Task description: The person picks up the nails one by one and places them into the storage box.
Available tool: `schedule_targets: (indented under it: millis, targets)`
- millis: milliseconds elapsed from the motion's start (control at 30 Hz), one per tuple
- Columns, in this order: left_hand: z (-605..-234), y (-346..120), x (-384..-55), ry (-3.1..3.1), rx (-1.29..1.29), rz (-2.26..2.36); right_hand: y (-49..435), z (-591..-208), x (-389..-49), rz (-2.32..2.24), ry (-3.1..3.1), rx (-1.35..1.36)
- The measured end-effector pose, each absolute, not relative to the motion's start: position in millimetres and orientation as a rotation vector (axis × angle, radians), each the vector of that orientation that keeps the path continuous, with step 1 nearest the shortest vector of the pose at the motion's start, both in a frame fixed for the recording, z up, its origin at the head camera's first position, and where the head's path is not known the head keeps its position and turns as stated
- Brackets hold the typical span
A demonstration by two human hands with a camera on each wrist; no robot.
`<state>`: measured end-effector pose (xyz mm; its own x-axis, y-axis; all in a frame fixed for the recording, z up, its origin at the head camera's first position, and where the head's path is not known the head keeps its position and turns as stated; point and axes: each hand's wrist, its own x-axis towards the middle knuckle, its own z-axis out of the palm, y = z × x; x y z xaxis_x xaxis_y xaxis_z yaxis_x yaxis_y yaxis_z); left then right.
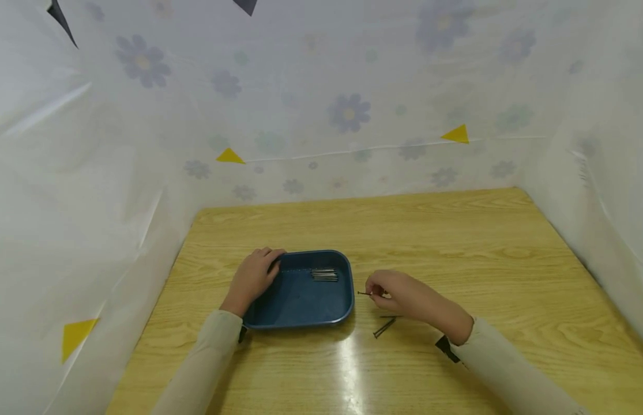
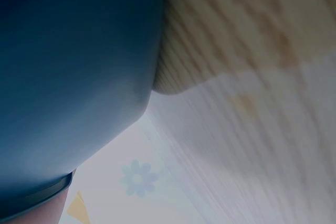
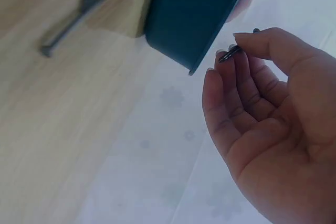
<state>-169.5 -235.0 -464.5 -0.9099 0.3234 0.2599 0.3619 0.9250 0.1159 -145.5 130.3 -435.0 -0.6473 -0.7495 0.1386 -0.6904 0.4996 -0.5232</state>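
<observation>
My right hand (image 1: 404, 295) pinches a dark nail (image 3: 229, 54) between thumb and fingertips, just off the right side of a blue tray (image 1: 295, 302). The nail's head (image 1: 360, 293) points toward the tray. Inside the tray, near its far right corner, several nails (image 1: 324, 275) lie side by side in a row. My left hand (image 1: 255, 279) grips the tray's rim at the far left corner. In the left wrist view the tray's outer wall (image 2: 79, 72) covers most of that hand. A few loose nails (image 1: 384, 328) lie on the table below my right hand, partly crossing.
The tray stands on a wood-grain table (image 1: 430, 230). White sheeting (image 1: 300, 86) with a flower print rises behind the table and along both sides. Yellow triangles (image 1: 457, 134) are stuck on it.
</observation>
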Motion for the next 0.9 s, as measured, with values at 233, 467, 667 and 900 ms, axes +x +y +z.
schedule_targets:
  millis: [233, 467, 667, 900]
  targets:
    - [-465.4, -235.2, -169.9, -2.846, -0.511, -0.229, 101.5, -422.1, -157.3, -0.809, 2.617, -1.307]
    - [-464.9, -235.4, -169.4, -2.838, -0.518, -0.234, 74.6, -422.8, -170.5, -0.744, 2.611, -1.353]
    - [-465.5, -235.6, -170.1, -2.831, -0.524, -0.228, 53.0, -430.7, -179.0, -0.661, 2.642, -1.447]
    - [-466.4, -235.1, -169.3, -2.822, -0.535, -0.234, 37.3, -442.2, -183.2, -0.582, 2.658, -1.459]
